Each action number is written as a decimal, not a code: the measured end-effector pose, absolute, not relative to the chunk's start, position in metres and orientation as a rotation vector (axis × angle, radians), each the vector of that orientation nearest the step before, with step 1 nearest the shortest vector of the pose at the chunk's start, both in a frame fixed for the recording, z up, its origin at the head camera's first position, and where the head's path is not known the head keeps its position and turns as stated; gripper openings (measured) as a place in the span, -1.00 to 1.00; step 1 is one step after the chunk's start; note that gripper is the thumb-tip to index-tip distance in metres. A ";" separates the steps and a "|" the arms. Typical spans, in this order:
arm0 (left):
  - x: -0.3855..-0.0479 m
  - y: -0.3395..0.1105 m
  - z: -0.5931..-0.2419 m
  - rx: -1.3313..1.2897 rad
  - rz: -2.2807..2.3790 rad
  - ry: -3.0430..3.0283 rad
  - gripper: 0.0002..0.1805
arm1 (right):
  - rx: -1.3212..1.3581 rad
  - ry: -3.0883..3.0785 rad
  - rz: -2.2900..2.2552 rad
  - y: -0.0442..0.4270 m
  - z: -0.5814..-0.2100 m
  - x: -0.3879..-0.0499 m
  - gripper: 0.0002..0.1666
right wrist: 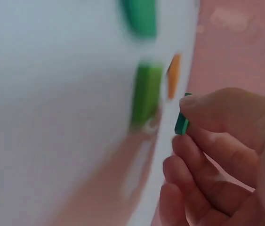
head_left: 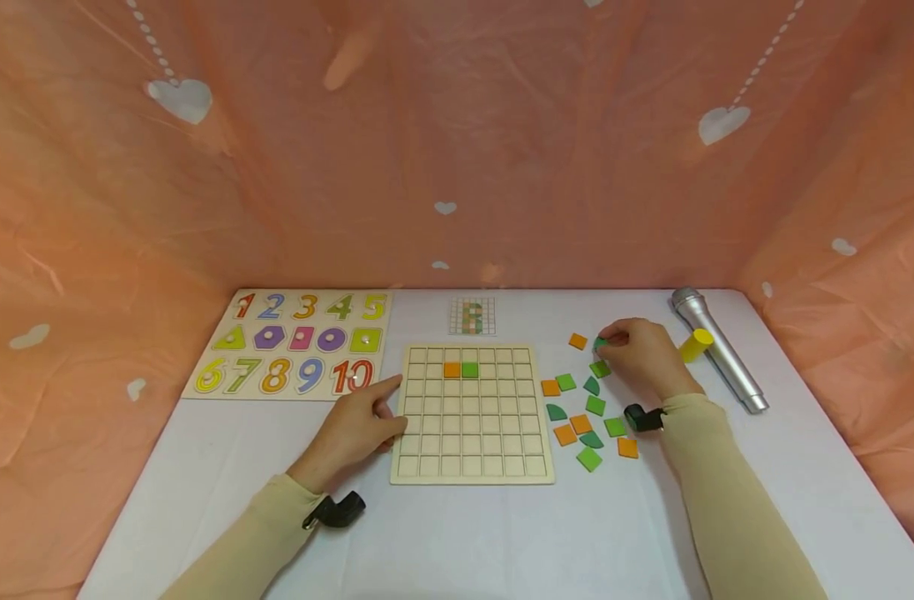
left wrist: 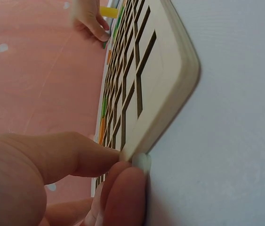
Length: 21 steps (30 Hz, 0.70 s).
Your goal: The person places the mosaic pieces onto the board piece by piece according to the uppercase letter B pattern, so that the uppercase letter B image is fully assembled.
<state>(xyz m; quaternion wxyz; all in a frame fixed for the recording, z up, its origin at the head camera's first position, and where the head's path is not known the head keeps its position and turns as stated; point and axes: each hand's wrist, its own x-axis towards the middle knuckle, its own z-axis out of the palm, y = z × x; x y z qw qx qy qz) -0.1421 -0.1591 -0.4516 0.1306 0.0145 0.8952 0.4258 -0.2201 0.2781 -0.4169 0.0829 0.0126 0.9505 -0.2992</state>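
Observation:
A wooden grid board [head_left: 471, 429] lies on the table, with an orange square tile [head_left: 452, 370] and a green square tile [head_left: 469, 370] side by side in its second row. At the board's left edge my left hand [head_left: 355, 427] grips the rim, thumb on top and fingertips against the side in the left wrist view. To the right of the board, my right hand [head_left: 644, 354] pinches a dark green tile [right wrist: 182, 123] between thumb and index finger, just above the table. Its full outline is partly hidden by the fingers. Loose orange, green and dark green quarter-round tiles [head_left: 556, 412] lie below that hand.
A pattern card [head_left: 472, 317] lies behind the board. At the back left is a number and shape puzzle [head_left: 287, 337]. A silver microphone [head_left: 719, 350] and a yellow cylinder [head_left: 696, 345] are right of my right hand. A pink curtain [head_left: 457, 150] encloses the table.

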 end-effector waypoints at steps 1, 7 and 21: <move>-0.142 -0.159 -0.452 0.044 1.237 2.600 -0.16 | 0.028 2.838 -0.906 0.272 -0.416 -0.219 -0.59; -0.143 -0.161 -0.450 0.042 1.234 2.607 -0.16 | -0.033 2.799 -0.994 0.229 -0.413 -0.216 -0.62; -0.141 -0.158 -0.452 0.050 1.260 2.604 -0.15 | -0.325 2.782 -0.972 0.146 -0.425 -0.213 -0.72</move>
